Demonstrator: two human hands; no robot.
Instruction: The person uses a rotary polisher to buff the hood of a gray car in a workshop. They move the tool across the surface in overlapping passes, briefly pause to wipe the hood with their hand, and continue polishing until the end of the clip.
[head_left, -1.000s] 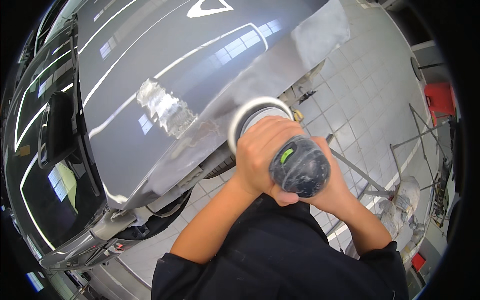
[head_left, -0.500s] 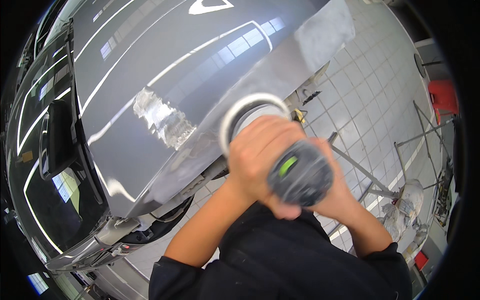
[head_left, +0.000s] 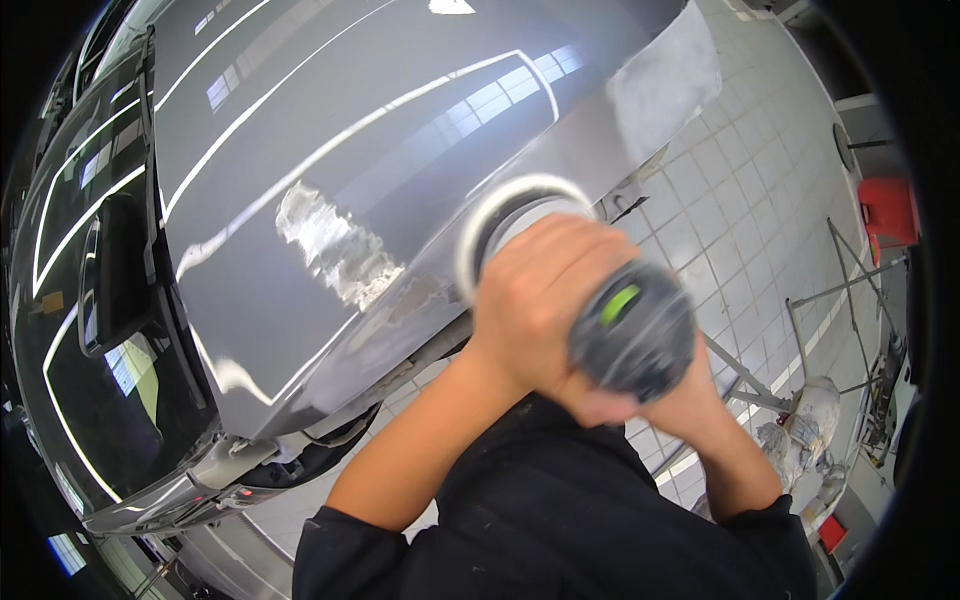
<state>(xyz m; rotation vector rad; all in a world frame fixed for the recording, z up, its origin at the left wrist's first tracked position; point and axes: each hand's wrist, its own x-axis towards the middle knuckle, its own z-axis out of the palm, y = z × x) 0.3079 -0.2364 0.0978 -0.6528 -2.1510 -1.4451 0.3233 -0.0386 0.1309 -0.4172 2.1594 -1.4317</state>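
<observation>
Both my hands are on a power sander [head_left: 635,340] with a dark grey body, a green mark on its end and a round pad with a whitish rim. My left hand [head_left: 545,295] is wrapped over the body just behind the pad. My right hand [head_left: 692,395] grips the far right side of the tool, its fingers mostly hidden behind the body. The pad is tilted against the dull, sanded edge of a glossy grey car panel [head_left: 390,190]. Left of the pad, a rough bare patch [head_left: 335,245] shows pale metal and ragged paint edges.
A side mirror [head_left: 115,275] and dark windows are at the left. Pale floor tiles [head_left: 740,190] stretch along the right. There, a metal stand [head_left: 850,285], a red chair [head_left: 888,210] and a bundle in crumpled wrapping [head_left: 810,420] stand.
Both hands and the sander have shifted to the right. The pad has moved slightly up and right along the panel edge. My grip looks the same.
</observation>
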